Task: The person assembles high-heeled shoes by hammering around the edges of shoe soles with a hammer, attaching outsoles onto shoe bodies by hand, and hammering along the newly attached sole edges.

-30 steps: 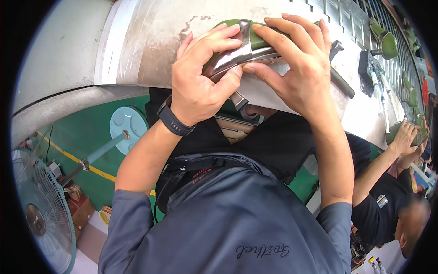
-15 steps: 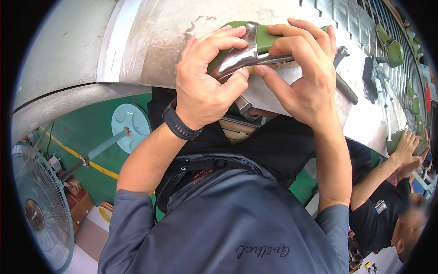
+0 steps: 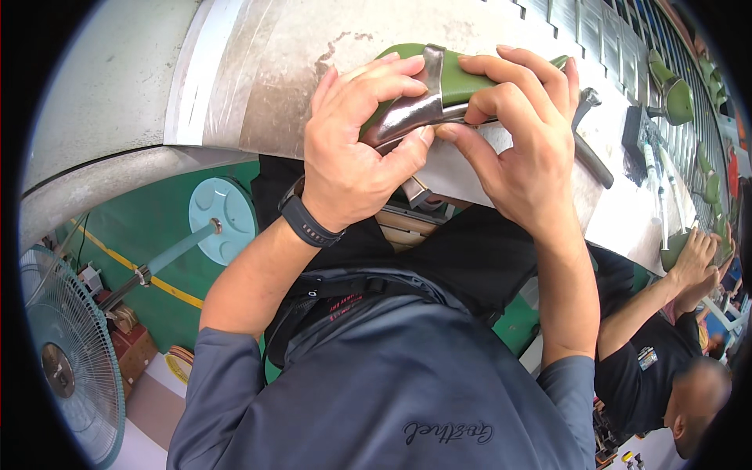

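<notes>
A green shoe (image 3: 468, 84) with a glossy dark brown strap (image 3: 409, 110) lies on its side at the bench edge, between my hands. My left hand (image 3: 356, 141) is closed on its left end, fingers over the strap and thumb pressed to the strap's lower edge. My right hand (image 3: 525, 133) grips the right part, fingertips on the green surface and thumb at the near edge beside the left thumb. The far right end of the shoe is mostly hidden behind the right fingers. Right of that hand lies a hammer-like tool (image 3: 593, 159) with a dark handle.
The worn bench (image 3: 266, 86) spans the top. At right stand a black block (image 3: 633, 137), white-and-blue tubes (image 3: 654, 184) and several green shoes (image 3: 675, 102) along a metal roller rack. A co-worker (image 3: 642, 360) handles a green piece. A fan (image 3: 66, 360) stands at lower left.
The shoe and both hands have shifted slightly down in the view. My right fingers have curled a little more along the shoe's near edge, and both hands keep their hold.
</notes>
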The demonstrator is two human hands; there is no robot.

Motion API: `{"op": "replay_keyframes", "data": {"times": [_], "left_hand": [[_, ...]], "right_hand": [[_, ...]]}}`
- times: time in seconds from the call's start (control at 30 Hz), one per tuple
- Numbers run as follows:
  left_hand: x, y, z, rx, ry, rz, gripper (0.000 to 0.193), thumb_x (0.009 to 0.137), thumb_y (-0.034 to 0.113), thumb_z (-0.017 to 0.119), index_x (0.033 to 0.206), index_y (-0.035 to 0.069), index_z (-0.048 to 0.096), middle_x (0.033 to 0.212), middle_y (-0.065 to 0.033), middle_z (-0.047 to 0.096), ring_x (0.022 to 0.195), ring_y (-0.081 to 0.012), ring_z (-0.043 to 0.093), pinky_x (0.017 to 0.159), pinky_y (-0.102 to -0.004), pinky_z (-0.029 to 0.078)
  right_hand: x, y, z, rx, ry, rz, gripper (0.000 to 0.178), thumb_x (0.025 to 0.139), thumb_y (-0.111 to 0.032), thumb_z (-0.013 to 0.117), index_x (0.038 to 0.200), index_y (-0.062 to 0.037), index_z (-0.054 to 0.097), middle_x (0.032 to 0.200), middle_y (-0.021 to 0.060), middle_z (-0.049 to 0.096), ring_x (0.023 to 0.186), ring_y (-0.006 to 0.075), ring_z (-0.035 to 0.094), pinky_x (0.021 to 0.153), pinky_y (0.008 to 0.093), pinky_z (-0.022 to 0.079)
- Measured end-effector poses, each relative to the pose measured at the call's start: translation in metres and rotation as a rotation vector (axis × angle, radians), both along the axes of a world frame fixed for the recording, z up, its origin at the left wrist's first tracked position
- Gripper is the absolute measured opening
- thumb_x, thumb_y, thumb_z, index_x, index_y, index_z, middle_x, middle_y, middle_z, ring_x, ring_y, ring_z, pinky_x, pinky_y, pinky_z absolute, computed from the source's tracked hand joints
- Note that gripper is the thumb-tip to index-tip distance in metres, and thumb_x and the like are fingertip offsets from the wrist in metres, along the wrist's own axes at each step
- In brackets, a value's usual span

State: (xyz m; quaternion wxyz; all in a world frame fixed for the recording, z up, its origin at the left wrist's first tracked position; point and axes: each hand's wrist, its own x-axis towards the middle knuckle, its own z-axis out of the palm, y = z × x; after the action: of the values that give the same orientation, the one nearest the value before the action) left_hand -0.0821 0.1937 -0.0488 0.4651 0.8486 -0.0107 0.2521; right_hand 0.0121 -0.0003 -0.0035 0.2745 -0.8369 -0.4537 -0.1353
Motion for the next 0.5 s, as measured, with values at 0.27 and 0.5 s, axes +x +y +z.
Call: {"op": "replay_keyframes", "data": {"times": [0.27,0.5], "left_hand": [[0.003,-0.007,0.003,-0.044,-0.014,0.049,0.036,0.080,0.015,0.079,0.115,0.013,0.070,0.127,-0.0072,0.075,0.130,-0.0325,0.064,0.115,-0.0538,0.036],[0.016,0.017,0.034,0.060,0.104,-0.210,0.041,0.082,0.016,0.085,0.114,0.005,0.064,0.142,-0.0210,0.064,0.127,-0.0353,0.064,0.108,-0.0430,0.047]], "right_hand": [[-0.003,0.016,0.040,-0.162,0.245,-0.100,0.029,0.074,-0.011,0.086,0.087,-0.0069,0.059,0.115,0.0051,0.073,0.115,0.0344,0.062,0.119,0.0556,0.032],[0.026,-0.028,0.019,-0.051,0.079,-0.009,0.057,0.074,-0.029,0.092,0.125,-0.0131,0.072,0.143,0.0089,0.064,0.139,0.0368,0.051,0.118,0.0545,0.036]]}}
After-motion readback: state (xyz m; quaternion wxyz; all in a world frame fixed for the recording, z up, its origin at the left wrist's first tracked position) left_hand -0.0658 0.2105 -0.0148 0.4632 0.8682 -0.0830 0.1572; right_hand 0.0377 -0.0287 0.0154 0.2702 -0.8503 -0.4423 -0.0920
